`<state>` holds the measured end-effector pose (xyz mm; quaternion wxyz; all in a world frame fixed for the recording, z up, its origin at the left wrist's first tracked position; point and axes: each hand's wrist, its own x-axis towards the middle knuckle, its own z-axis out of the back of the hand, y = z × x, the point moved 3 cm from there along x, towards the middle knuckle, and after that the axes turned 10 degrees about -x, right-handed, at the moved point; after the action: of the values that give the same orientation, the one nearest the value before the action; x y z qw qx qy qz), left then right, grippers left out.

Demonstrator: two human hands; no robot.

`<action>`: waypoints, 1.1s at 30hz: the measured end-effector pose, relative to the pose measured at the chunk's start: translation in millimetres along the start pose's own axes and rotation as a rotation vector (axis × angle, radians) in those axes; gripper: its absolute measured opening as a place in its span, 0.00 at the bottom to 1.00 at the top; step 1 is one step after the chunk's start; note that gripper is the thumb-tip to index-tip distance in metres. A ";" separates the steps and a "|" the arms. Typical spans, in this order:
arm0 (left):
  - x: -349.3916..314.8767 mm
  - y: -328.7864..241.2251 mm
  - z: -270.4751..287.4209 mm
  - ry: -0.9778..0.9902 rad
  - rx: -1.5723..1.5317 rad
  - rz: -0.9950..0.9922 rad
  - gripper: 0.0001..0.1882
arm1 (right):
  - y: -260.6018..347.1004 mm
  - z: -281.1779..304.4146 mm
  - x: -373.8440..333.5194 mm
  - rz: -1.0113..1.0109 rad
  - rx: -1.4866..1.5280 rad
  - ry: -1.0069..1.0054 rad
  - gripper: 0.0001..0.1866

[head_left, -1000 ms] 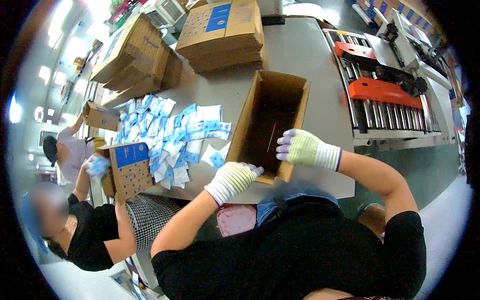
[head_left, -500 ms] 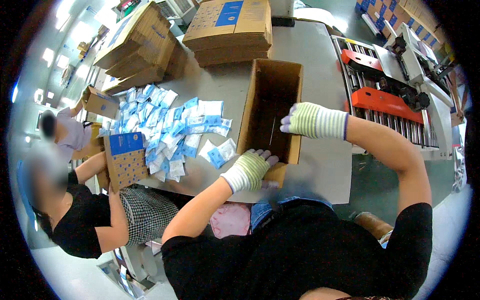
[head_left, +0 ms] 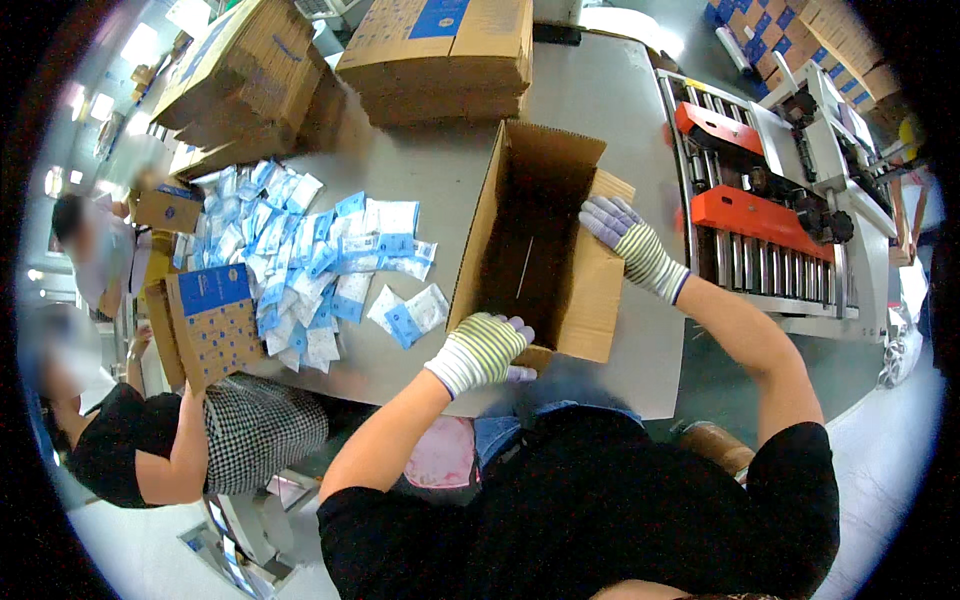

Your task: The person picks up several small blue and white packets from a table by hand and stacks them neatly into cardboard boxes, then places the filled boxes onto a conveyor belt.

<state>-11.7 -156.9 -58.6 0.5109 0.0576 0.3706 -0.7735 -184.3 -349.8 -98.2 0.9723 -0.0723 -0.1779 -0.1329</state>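
An open-topped brown cardboard box (head_left: 515,255) stands on the grey table in front of me, its inside dark, with a thin light line showing at the bottom. My left hand (head_left: 482,350), in a striped glove with greyish fingertips, grips the near edge of the box, fingers over the rim and thumb outside. At the right side, my gloved right hand (head_left: 635,245) lies with outstretched fingers against the right flap (head_left: 592,300), which leans outward. Left of the box is a heap of blue-and-white packets (head_left: 300,260); a couple of packets (head_left: 408,314) lie nearest to it.
Stacks of flattened cartons (head_left: 440,70) stand at the table's back and back left. To the right is a roller machine (head_left: 740,210) with red guards. A co-worker (head_left: 160,440) at the left holds a printed carton (head_left: 215,325); another person (head_left: 100,245) stands farther off.
My right hand has moved outward and its fingers have straightened; the right flap has swung outward. The left hand keeps to the near edge. The view has shifted slightly.
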 end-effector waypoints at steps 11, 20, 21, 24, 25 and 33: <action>-4.0 6.6 -7.6 -0.039 0.058 0.004 0.29 | 26.4 31.0 62.2 0.318 0.279 0.437 0.16; -9.1 16.6 -14.3 -0.181 0.100 -0.064 0.30 | 64.2 24.6 54.7 0.290 -0.050 0.501 0.14; -10.7 12.2 -16.2 -0.195 0.110 -0.060 0.29 | 82.1 35.6 51.1 0.309 -0.008 0.665 0.20; 3.1 -6.3 -6.9 -0.229 0.069 -0.140 0.25 | 126.9 21.6 4.2 0.567 -0.045 0.643 0.20; 0.5 -8.4 -5.1 -0.272 0.077 -0.138 0.24 | 132.2 20.3 8.7 0.445 -0.041 0.706 0.19; -121.3 77.5 9.9 -0.326 0.010 0.352 0.23 | 130.4 13.8 25.8 0.437 -0.074 0.818 0.13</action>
<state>112.8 -88.2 -34.6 0.6907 -0.0017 0.2637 -0.6733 -128.5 -228.8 -88.2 0.9646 -0.0842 0.2446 0.0513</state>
